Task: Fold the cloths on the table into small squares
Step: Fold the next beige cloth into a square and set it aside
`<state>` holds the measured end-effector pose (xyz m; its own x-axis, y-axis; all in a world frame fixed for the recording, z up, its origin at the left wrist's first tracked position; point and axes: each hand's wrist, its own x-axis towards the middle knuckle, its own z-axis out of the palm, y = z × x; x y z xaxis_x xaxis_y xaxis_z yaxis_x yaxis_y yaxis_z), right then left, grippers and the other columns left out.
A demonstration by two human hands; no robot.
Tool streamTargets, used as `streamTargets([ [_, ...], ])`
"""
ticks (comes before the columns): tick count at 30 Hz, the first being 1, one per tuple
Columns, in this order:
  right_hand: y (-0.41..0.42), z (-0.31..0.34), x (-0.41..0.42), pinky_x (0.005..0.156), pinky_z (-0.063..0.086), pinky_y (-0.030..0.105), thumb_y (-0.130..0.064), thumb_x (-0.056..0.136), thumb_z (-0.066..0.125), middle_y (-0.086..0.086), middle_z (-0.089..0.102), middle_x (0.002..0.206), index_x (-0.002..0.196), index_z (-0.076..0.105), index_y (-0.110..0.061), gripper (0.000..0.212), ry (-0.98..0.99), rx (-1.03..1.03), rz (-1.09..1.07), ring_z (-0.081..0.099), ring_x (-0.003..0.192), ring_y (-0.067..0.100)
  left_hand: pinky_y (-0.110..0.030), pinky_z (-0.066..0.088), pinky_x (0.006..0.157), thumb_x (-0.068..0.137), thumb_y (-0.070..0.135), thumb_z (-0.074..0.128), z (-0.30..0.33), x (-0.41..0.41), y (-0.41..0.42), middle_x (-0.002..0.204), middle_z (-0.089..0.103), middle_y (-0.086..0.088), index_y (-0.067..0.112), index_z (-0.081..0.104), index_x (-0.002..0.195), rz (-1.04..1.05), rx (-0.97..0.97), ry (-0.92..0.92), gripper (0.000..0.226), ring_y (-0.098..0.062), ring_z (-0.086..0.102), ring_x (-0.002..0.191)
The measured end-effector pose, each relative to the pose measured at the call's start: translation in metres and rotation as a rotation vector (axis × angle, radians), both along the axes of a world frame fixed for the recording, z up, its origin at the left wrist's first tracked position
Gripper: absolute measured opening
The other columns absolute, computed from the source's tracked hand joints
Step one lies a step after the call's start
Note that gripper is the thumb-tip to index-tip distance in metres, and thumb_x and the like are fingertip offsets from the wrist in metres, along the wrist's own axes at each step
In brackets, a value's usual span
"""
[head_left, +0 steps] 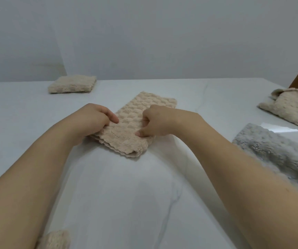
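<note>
Now, beige cloth (141,121): folded strip, long axis running away rightward.
Hands: left hand (94,121) and right hand (155,123) each pinch its near end.

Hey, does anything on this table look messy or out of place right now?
One thing: the beige cloth at the right edge lies rumpled, its far corner flopped over. The folded beige square at far left is neat, and the beige strip that the left hand and right hand grip lies flat.

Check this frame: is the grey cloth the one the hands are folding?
No, both the left hand and the right hand grip the beige strip cloth mid-table, while the grey cloth lies untouched to the right.
</note>
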<state>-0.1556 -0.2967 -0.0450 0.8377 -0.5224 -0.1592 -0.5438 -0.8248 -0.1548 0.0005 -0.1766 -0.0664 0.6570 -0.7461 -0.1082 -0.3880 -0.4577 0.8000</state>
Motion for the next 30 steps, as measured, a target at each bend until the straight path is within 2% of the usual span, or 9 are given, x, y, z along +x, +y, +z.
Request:
streamTargets([
  [5,-0.001,0.003,-0.002,0.096,0.042,0.041,-0.027,0.091,0.055,0.004,0.044,0.123,0.109,0.055,-0.020,0.019,-0.038,-0.081,0.057,0.043,0.116,0.024,-0.021,0.041,0.061,0.088,-0.009,0.043,0.002,-0.005,0.003,0.095,0.068,-0.006,0.021,0.076,0.087,-0.067,0.028,-0.039,0.045,-0.017,0.054,0.074],
  [8,0.009,0.012,-0.003,0.082,0.045,0.034,-0.015,0.089,0.050,0.000,0.052,0.110,0.103,0.055,-0.020,0.016,-0.002,-0.051,0.086,0.050,0.104,0.022,-0.018,0.038,0.063,0.086,-0.016,0.040,0.006,-0.007,0.005,0.121,0.059,0.014,0.018,0.075,0.090,-0.150,0.011,0.013,0.049,-0.003,0.053,0.086],
  [10,0.017,0.021,-0.005,0.080,0.045,0.032,-0.031,0.086,0.057,-0.005,0.056,0.104,0.102,0.052,-0.023,0.018,0.111,0.034,0.056,0.054,0.099,0.021,-0.017,0.037,0.065,0.085,-0.017,0.042,0.007,-0.006,0.006,0.132,0.054,0.017,0.019,0.075,0.094,-0.198,0.021,0.010,0.050,-0.005,0.052,0.100],
  [13,0.020,0.028,-0.008,0.096,0.041,0.039,-0.073,0.065,0.066,-0.008,0.050,0.119,0.109,0.046,-0.030,0.065,0.287,0.112,-0.008,0.048,0.113,0.021,-0.016,0.040,0.069,0.076,-0.009,0.055,0.009,-0.002,0.012,0.140,0.046,0.021,0.021,0.071,0.106,-0.305,0.076,0.070,0.045,-0.004,0.049,0.118],
  [16,0.018,0.022,-0.009,0.099,0.040,0.044,-0.085,0.046,0.068,-0.014,0.041,0.124,0.111,0.041,-0.040,0.083,0.341,0.030,0.013,0.044,0.119,0.020,-0.010,0.040,0.078,0.056,0.016,0.070,0.016,-0.004,0.018,0.144,0.036,0.028,0.027,0.059,0.131,-0.432,0.223,0.091,0.076,0.001,0.045,0.121],
  [20,0.017,0.019,-0.008,0.098,0.042,0.045,-0.076,0.053,0.072,-0.012,0.039,0.125,0.117,0.043,-0.039,0.079,0.335,0.015,0.016,0.044,0.116,0.022,-0.016,0.050,0.072,0.055,0.025,0.075,0.020,-0.012,0.020,0.123,0.052,0.008,0.035,0.059,0.121,-0.391,0.229,0.083,0.069,-0.005,0.065,0.087],
  [24,0.016,0.021,-0.007,0.096,0.044,0.043,-0.068,0.058,0.075,-0.010,0.043,0.124,0.114,0.046,-0.036,0.071,0.314,0.026,0.019,0.047,0.112,0.021,-0.027,0.043,0.069,0.062,0.030,0.073,0.020,-0.013,0.017,0.112,0.051,0.002,0.029,0.067,0.102,-0.293,0.145,0.021,0.040,-0.015,0.053,0.076],
  [27,0.017,0.022,-0.007,0.095,0.045,0.043,-0.065,0.059,0.076,-0.010,0.044,0.123,0.114,0.046,-0.035,0.069,0.320,0.022,0.027,0.049,0.110,0.021,-0.030,0.041,0.071,0.083,0.016,0.070,0.018,-0.011,0.015,0.101,0.055,-0.003,0.021,0.066,0.098,-0.223,0.131,-0.106,0.016,-0.017,0.049,0.071],
  [30,0.020,0.023,-0.008,0.093,0.046,0.043,-0.062,0.060,0.076,-0.009,0.044,0.121,0.108,0.044,-0.032,0.065,0.345,-0.005,0.024,0.050,0.109,0.022,-0.028,0.044,0.067,0.084,-0.004,0.059,0.019,-0.008,0.016,0.101,0.052,0.000,0.021,0.066,0.090,-0.193,0.106,-0.209,0.027,-0.015,0.049,0.066],
])
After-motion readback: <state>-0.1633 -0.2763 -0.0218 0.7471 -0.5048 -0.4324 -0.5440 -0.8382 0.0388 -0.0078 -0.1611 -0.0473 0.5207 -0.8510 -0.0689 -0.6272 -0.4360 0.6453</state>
